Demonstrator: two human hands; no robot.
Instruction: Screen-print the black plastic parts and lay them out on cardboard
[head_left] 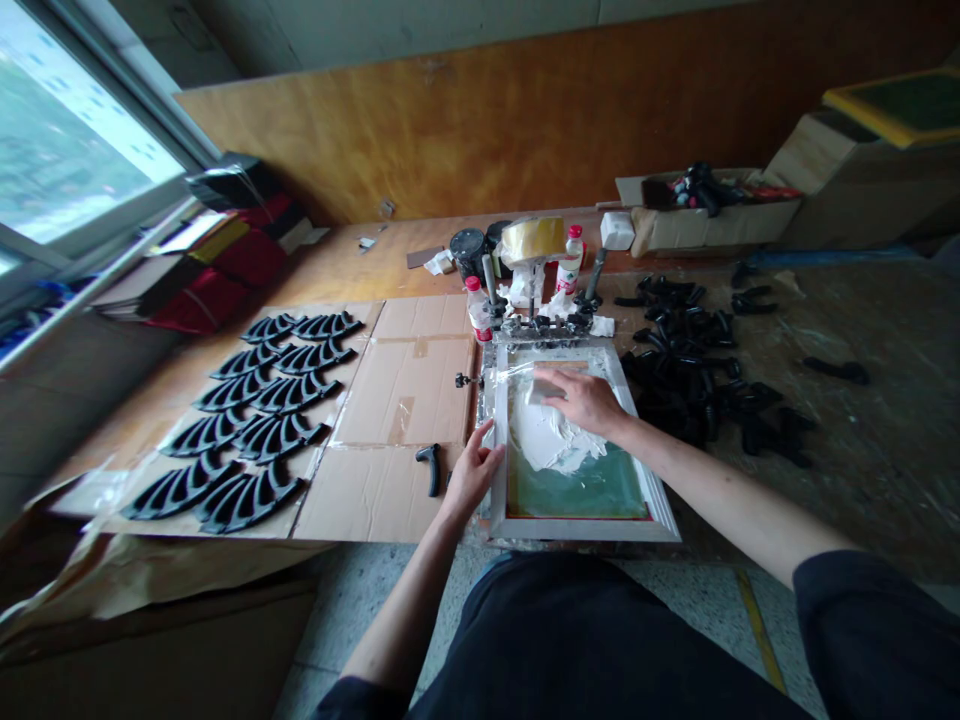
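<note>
A silk-screen frame (664, 515) with a pale metal rim and green mesh lies in front of me. Thick white ink (551, 440) is heaped over the mesh's upper middle. My right hand (589, 400) is above the ink, its fingers closed around a small pale scraper (538, 390), partly hidden by the fingers. My left hand (472, 472) grips the frame's left edge, thumb and fingers at the rim. A single curved black plastic handle (429, 470) lies on cardboard just left of that hand.
Rows of black handles (277, 390) lie on cardboard (360, 490) at left. A loose pile of handles (690, 360) is at right. Behind the frame stand a clamp (540, 325), red-capped bottles (570, 262), a tape roll (534, 240) and an open carton (712, 225).
</note>
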